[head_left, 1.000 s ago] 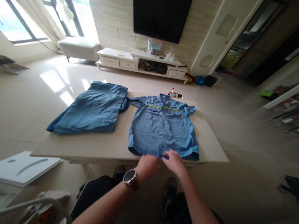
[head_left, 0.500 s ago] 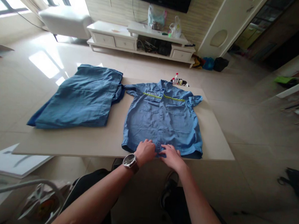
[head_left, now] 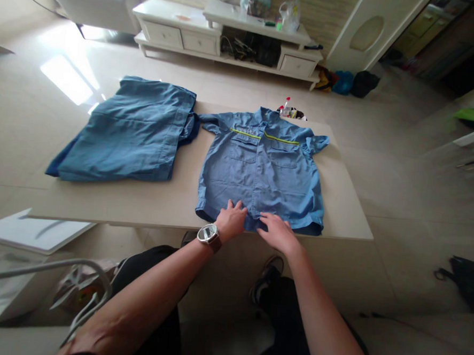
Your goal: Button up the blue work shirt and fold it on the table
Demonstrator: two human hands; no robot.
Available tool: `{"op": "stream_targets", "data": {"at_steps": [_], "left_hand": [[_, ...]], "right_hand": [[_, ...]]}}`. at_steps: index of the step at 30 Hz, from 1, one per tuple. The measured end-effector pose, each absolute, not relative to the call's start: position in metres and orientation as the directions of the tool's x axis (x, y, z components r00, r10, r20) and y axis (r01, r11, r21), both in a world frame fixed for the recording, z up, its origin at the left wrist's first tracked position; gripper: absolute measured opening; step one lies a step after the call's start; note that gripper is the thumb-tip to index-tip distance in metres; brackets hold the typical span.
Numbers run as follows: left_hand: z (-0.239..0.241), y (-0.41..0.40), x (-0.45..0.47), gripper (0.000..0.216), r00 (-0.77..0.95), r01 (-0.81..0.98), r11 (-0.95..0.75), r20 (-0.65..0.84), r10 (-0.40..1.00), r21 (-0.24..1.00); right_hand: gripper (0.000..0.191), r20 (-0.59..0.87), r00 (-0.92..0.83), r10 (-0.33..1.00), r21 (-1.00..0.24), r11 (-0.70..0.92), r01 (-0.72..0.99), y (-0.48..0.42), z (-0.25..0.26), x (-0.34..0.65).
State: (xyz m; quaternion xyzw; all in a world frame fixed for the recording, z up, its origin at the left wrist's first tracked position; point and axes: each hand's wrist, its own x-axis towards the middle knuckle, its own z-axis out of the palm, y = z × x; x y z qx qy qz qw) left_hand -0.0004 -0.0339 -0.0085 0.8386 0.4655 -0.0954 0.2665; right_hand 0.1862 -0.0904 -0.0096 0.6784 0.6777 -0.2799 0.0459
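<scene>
A blue short-sleeved work shirt (head_left: 277,174) lies front up on the table, collar away from me, with a yellow-green stripe over its two chest pockets. At its bottom hem, left of the button placket, my left hand (head_left: 231,220) rests with fingers spread on the cloth. Just right of the placket, my right hand (head_left: 277,231) lies on the hem, its fingers stretched out and apart. Neither hand grips the fabric. To the left is a stack of folded blue garments (head_left: 131,133), touching the shirt's left sleeve.
The pale table (head_left: 347,205) ends just in front of me. Bottles with red caps (head_left: 287,106) show beyond its far edge. A white TV cabinet (head_left: 169,31) stands along the wall. A grey hose (head_left: 55,263) curves at lower left, near a white board (head_left: 36,235).
My view has tilted down, so the table sits higher in the picture. My fingers have spread out on the hem, and the hands are slightly further apart. The shirt lies the same.
</scene>
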Motion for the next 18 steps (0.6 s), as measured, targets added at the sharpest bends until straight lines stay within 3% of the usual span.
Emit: {"op": "stream_targets", "data": {"at_steps": [3, 6, 10, 15, 18], "left_hand": [[-0.006, -0.037, 0.003, 0.048, 0.569, 0.822, -0.477, -0.389, 0.725, 0.312], [-0.005, -0.04, 0.007, 0.04, 0.602, 0.798, -0.525, -0.353, 0.716, 0.296], [-0.007, -0.045, 0.016, 0.036, 0.614, 0.789, -0.551, -0.322, 0.721, 0.27], [-0.016, -0.05, 0.03, 0.044, 0.602, 0.798, -0.554, -0.268, 0.752, 0.236], [-0.018, -0.05, 0.034, 0.041, 0.646, 0.763, -0.593, -0.255, 0.72, 0.258]], "right_hand": [[0.04, -0.33, -0.014, 0.944, -0.365, -0.114, 0.924, -0.086, -0.005, 0.194], [0.03, -0.124, 0.083, 0.989, -0.477, -0.133, 0.869, -0.082, -0.003, 0.206], [0.017, 0.103, 0.24, 0.965, -0.611, -0.129, 0.781, -0.079, 0.002, 0.217], [0.005, 0.185, 0.371, 0.91, -0.681, -0.154, 0.716, -0.077, 0.01, 0.218], [0.013, 0.226, 0.42, 0.879, -0.707, -0.149, 0.691, -0.077, 0.012, 0.218]]}}
